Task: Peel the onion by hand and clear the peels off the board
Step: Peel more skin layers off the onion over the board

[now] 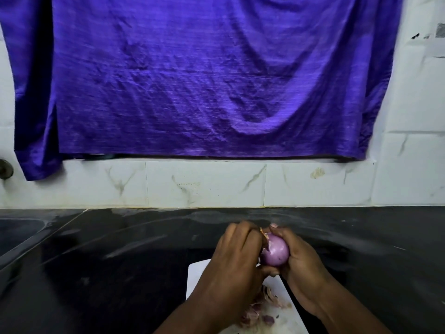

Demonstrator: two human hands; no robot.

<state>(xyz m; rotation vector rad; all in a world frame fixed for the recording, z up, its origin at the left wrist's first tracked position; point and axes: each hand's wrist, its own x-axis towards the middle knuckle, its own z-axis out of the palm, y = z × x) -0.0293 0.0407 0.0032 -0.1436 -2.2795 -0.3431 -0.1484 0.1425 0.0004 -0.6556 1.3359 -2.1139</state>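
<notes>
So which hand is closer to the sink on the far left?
Left. The left hand grips the onion on the side toward the sink; the right hand cups its far side.

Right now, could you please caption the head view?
Left hand pinches skin off the onion the right hand holds above the board.

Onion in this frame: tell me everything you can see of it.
The onion is a round, glossy pinkish-purple bulb. It is mostly bare, with a flap of dry papery skin clinging at its upper left end. It is held above the white board, not resting on it. The right hand cups its right side, and the left hand pinches the loose skin on the left.
</notes>
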